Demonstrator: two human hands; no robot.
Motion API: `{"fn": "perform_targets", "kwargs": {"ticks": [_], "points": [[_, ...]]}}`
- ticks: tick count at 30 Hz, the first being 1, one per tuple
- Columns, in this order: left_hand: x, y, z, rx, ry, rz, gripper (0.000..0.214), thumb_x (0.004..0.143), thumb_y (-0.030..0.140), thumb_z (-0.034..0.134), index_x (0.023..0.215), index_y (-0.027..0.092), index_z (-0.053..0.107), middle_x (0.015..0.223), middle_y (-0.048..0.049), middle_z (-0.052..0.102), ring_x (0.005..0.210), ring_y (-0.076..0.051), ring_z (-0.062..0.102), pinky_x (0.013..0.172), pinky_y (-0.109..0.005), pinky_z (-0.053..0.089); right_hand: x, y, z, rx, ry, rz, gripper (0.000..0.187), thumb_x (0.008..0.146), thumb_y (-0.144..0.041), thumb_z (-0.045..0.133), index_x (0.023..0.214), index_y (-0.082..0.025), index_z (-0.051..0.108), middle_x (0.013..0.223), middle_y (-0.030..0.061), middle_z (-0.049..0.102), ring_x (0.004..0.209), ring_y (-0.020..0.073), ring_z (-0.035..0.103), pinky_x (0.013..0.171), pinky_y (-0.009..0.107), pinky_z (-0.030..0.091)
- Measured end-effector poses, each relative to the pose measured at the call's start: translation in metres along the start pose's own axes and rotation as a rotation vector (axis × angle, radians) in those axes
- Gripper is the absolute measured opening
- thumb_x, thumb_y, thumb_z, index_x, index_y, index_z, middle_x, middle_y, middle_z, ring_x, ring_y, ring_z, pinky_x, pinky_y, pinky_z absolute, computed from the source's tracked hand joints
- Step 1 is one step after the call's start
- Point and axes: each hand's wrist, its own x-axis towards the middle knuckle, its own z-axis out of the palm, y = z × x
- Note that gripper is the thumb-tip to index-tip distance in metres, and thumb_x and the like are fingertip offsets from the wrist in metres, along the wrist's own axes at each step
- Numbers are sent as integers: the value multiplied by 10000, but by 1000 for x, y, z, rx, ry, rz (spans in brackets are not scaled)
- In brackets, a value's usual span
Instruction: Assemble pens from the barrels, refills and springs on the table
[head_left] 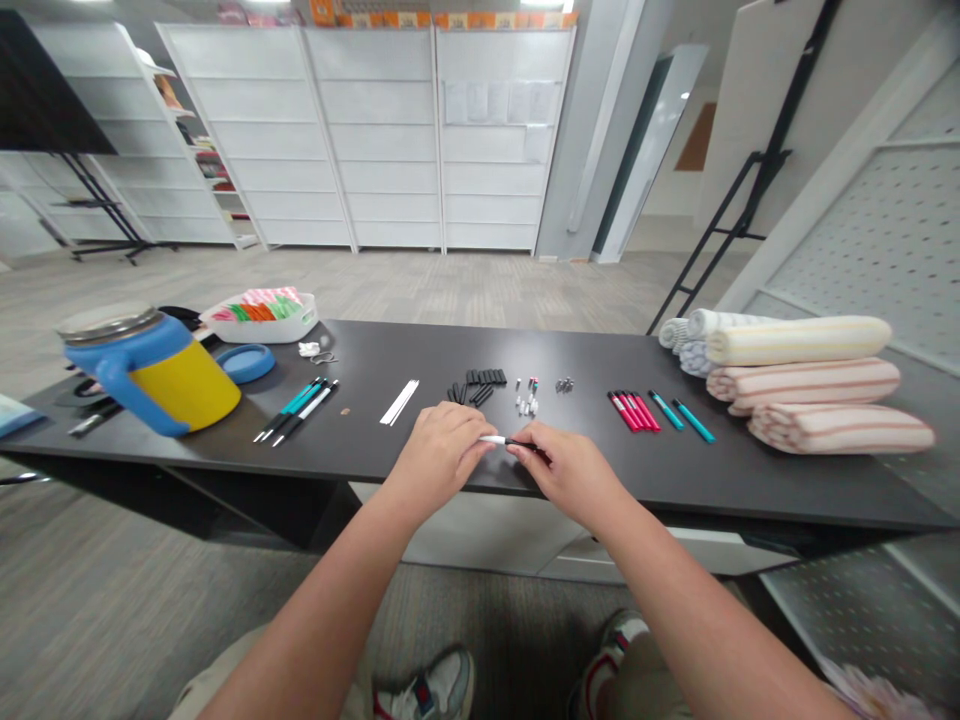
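Note:
My left hand (pixel 441 450) and my right hand (pixel 564 462) meet over the near edge of a dark table (pixel 750 480). Between them they pinch one pen (pixel 504 440): the left fingers are closed on its white end, the right fingers on its black end. Just beyond the hands lie pen parts in rows: white refills (pixel 399 402), black grips and caps (pixel 480 385), small tips (pixel 527 395) and springs (pixel 564 384). Finished teal and black pens (pixel 298 408) lie to the left. Red pens (pixel 634 410) and teal pens (pixel 681 414) lie to the right.
A yellow jug with a blue handle (pixel 150 375) lies on its side at the table's left end, beside a blue lid (pixel 246 362) and a white tray of coloured items (pixel 262 312). Rolled striped towels (pixel 802 385) are stacked at the right. White shelving stands behind.

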Motion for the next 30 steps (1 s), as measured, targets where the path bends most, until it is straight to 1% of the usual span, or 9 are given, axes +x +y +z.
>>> {"fn": "perform_targets", "kwargs": {"ticks": [3,5,8,10,14,18,23,27,30], "points": [[1,3,1,43,-8,23,229,1069,278,548,1240,221,688,1250,-87,713,1194,-273,594,1011,-443,402,0,-2,0,-18,-1,-2,163,1046,-325,556,1019,-229,685,897,42,766,747,195,689,692,288,442],[1,5,1,57,-27,29,215,1078,261,521,1179,215,705,1218,-83,724,1177,-270,600,1001,-439,402,0,-2,0,-33,-7,-12,149,1046,-314,559,1029,-229,680,908,44,768,767,200,697,700,288,444],[1,5,1,50,-29,31,174,1070,255,544,1110,211,707,1185,-72,733,1150,-262,605,994,-433,401,0,-3,1,-43,-14,-23,132,1045,-298,567,1041,-229,679,915,45,770,800,204,710,710,284,447],[1,4,1,43,-13,33,159,1063,249,562,1138,210,697,1205,-71,728,1158,-260,603,1006,-434,399,0,-2,2,-46,-13,-28,126,1045,-287,571,1040,-224,680,917,47,770,811,204,715,711,280,447],[1,2,5,62,8,44,220,1070,259,551,1249,212,671,1264,-77,716,1201,-263,594,1036,-446,394,0,0,4,-59,11,-48,121,1044,-276,578,1033,-211,680,915,50,769,809,201,718,706,275,444],[-1,1,6,66,-5,58,175,1078,259,539,1128,224,703,1155,-49,748,1130,-245,615,992,-432,404,-1,1,5,-87,15,-83,129,1051,-277,571,1043,-213,683,923,49,774,815,201,723,702,276,441],[-2,3,5,66,21,44,108,1050,268,599,1074,209,686,1145,-63,740,1118,-253,622,981,-434,413,-1,0,6,-84,11,-99,137,1058,-296,567,1072,-226,683,931,40,781,812,197,725,705,278,444],[-1,4,7,105,20,65,198,1061,258,568,1220,208,675,1232,-79,731,1160,-261,613,1011,-458,410,-2,1,7,-94,31,-83,157,1064,-306,551,1035,-224,681,909,42,776,793,197,721,689,284,442],[0,4,7,95,10,71,189,1066,237,557,1201,219,689,1193,-55,749,1130,-247,616,996,-449,413,-2,1,7,-127,25,-89,160,1065,-301,545,1041,-221,681,923,43,781,791,201,725,688,292,437]]}}
